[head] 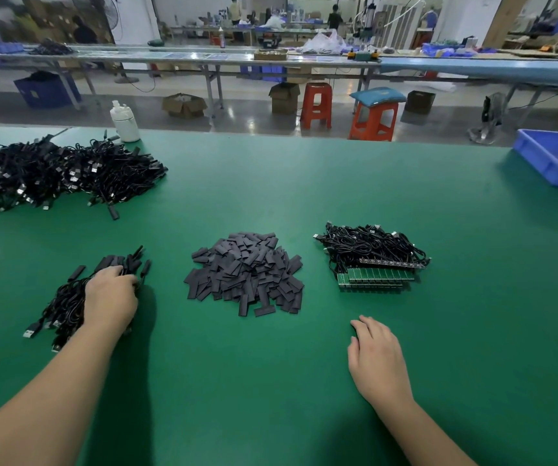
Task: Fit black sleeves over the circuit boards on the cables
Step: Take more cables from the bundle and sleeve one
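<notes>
Getting ready for the next cable.
Your right hand (377, 361) lies flat, fingers loose, nearest the green circuit boards (375, 279); your left hand (111, 297) grips the small bunch of finished black cables (65, 304).

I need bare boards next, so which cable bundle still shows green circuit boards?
The bundle right of the sleeve pile: the cable bundle with green boards along its near edge.

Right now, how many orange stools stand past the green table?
2: one orange stool left, bare; the other right of it, topped by a teal cushion. More may be hidden.
</notes>
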Demonstrator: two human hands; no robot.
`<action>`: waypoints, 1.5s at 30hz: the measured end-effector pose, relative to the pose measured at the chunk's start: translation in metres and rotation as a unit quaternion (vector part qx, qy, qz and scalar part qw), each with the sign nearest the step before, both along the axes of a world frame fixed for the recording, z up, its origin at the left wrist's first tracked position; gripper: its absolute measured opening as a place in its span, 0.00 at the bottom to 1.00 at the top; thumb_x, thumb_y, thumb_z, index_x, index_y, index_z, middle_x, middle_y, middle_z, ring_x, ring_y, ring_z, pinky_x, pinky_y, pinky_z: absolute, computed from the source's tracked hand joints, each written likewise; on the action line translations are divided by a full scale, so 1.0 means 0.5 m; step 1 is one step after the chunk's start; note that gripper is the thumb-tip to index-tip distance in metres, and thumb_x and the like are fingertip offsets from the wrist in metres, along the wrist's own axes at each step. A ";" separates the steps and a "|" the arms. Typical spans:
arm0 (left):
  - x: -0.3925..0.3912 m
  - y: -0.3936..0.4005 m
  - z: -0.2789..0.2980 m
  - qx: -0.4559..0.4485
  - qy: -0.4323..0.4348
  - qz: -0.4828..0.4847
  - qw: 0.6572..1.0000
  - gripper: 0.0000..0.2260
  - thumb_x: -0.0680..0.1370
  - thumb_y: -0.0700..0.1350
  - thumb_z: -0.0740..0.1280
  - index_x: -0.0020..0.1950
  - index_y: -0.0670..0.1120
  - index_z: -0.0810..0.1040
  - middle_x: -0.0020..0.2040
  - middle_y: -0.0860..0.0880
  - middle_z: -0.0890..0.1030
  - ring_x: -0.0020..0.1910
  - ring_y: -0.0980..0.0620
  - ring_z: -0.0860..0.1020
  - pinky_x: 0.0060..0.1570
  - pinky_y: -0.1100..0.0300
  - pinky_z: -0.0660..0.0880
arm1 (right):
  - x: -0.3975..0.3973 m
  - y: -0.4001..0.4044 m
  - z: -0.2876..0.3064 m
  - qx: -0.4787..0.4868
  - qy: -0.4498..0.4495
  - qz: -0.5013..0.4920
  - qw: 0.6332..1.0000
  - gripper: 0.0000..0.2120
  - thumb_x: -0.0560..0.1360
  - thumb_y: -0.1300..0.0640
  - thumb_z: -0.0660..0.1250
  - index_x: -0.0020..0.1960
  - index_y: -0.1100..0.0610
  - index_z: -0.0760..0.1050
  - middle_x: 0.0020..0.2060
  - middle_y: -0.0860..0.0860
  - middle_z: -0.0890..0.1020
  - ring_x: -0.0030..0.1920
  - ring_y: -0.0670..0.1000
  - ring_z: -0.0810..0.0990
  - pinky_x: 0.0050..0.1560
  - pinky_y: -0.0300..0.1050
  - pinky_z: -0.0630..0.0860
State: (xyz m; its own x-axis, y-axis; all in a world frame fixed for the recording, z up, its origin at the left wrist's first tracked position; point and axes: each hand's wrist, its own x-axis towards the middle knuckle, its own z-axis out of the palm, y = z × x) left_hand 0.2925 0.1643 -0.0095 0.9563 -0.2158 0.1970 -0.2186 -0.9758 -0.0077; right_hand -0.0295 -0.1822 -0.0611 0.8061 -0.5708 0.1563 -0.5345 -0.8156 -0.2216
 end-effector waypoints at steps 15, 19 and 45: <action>-0.300 -0.340 -0.117 -0.115 0.034 -0.162 0.979 0.35 0.79 0.65 0.52 0.80 0.49 0.50 0.80 0.41 0.44 0.79 0.42 0.45 0.77 0.46 0.43 | 0.008 -0.010 0.032 0.015 -0.018 0.006 1.000 0.15 0.83 0.50 0.57 0.63 0.52 0.78 0.59 0.46 0.80 0.61 0.48 0.75 0.61 0.43 0.72; -0.300 -0.339 -0.117 -0.126 0.020 -0.158 0.979 0.35 0.79 0.64 0.54 0.80 0.46 0.54 0.80 0.39 0.49 0.78 0.41 0.49 0.77 0.45 0.46 | 0.047 -0.069 0.091 -0.022 -0.092 -0.015 0.995 0.08 0.79 0.57 0.64 0.51 0.56 0.81 0.44 0.50 0.81 0.47 0.52 0.77 0.44 0.47 0.75; -0.307 -0.340 -0.111 -0.159 0.049 -0.146 0.975 0.29 0.80 0.60 0.58 0.76 0.45 0.63 0.76 0.42 0.63 0.77 0.45 0.58 0.74 0.49 0.59 | 0.205 -0.292 0.206 -0.141 -0.008 0.034 0.989 0.13 0.81 0.59 0.63 0.62 0.51 0.81 0.52 0.54 0.85 0.52 0.59 0.79 0.53 0.50 0.70</action>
State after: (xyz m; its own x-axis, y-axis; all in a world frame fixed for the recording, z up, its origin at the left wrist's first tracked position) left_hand 0.1389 -0.0058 -0.0653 0.8805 -0.4256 0.2089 -0.4728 -0.8212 0.3196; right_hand 0.0730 -0.3279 0.0417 0.8368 -0.4478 0.3150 -0.4750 -0.8799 0.0111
